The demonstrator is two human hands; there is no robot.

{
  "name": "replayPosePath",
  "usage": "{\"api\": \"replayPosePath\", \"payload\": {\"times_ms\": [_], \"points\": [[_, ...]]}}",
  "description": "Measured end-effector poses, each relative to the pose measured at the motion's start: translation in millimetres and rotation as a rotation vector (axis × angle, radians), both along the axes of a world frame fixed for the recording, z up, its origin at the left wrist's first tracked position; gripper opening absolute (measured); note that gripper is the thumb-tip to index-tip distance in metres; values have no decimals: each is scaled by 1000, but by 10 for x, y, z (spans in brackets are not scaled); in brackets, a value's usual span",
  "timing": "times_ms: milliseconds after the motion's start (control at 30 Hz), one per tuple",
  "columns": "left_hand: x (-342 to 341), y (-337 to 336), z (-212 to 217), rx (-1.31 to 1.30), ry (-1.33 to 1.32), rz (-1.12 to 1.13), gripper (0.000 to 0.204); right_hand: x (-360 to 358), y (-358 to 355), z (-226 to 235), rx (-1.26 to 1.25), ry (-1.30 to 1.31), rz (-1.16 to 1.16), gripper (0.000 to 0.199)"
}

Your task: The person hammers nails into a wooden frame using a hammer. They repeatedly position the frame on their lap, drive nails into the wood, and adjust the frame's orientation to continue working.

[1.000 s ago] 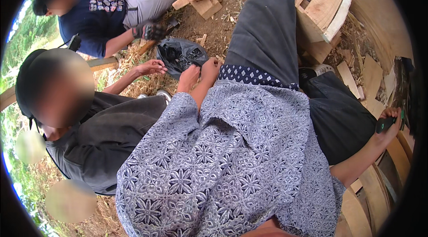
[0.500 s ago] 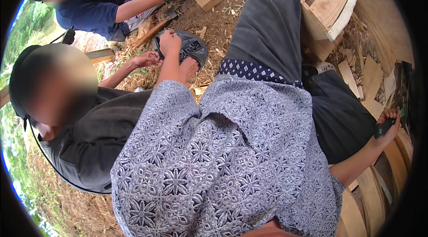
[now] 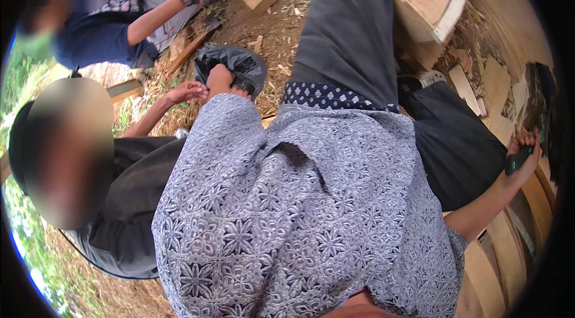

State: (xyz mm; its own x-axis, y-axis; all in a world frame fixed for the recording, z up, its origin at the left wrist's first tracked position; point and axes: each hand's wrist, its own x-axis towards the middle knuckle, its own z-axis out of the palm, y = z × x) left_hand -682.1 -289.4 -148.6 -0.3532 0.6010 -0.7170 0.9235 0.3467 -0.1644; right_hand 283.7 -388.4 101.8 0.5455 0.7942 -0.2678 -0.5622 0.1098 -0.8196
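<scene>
Two hands busy: my left hand (image 3: pixel 220 80) pinches the rim of the black plastic bag (image 3: pixel 235 65) on the chip-strewn ground. Limp, light, probably slippery, so bunch the rim. My right hand (image 3: pixel 523 151) clenches a dark tool (image 3: pixel 518 159).
</scene>
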Motion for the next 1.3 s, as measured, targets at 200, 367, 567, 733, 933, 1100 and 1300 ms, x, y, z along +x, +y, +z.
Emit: {"api": "replayPosePath", "payload": {"times_ms": [200,367,567,733,933,1100,1300], "points": [[-140,118,-30,-79,-50,-65,16,-739,244,304,-62,-82,-119,17],[-40,571,185,-10,-150,-92,15,-1044,211,421,-32,-15,-214,13],[975,718,1030,497,-373,-42,17,-1106,269,430,-34,-53,-226,16],[2214,988,2039,600,-763,-159,10,-1167,252,439,-38,-43,-230,21],[3965,1255,2443,497,-1515,-187,8,-1080,105,293,49,-31,-120,22],[4871,1560,2142,389,-1651,-184,17,-873,-15,139,-32,75,-274,24],[5341,1652,2015,337,-1608,-149,22,-1653,248,942,-363,-166,-495,33]]}}
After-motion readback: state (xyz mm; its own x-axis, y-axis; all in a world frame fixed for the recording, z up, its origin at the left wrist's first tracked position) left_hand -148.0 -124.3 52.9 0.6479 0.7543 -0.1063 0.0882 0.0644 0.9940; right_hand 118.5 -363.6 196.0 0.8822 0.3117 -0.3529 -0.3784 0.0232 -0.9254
